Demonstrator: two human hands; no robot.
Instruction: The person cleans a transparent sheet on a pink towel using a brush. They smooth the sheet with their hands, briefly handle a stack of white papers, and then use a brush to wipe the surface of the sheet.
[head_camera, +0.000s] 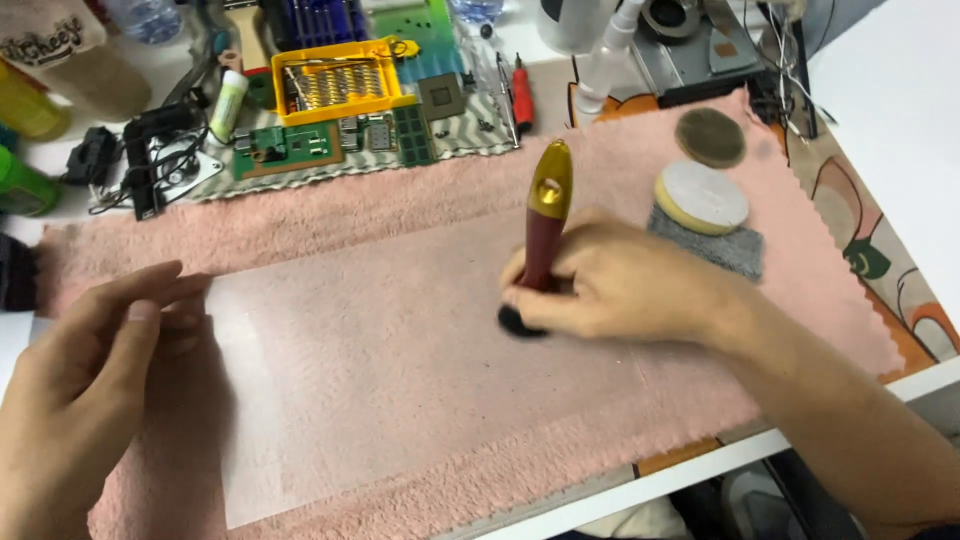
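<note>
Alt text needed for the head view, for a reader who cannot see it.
The right hand presses a red and gold handled tool onto a frosted clear sheet on a pink towel; the left hand holds the sheet's left edge flat.

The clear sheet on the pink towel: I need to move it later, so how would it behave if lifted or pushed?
The clear sheet looks thin and lies flat, so it would probably flex and feel light. The left hand presses its edge while the right hand works a red-handled tool on it, hinting it slides. The pink towel may add grip.
</note>
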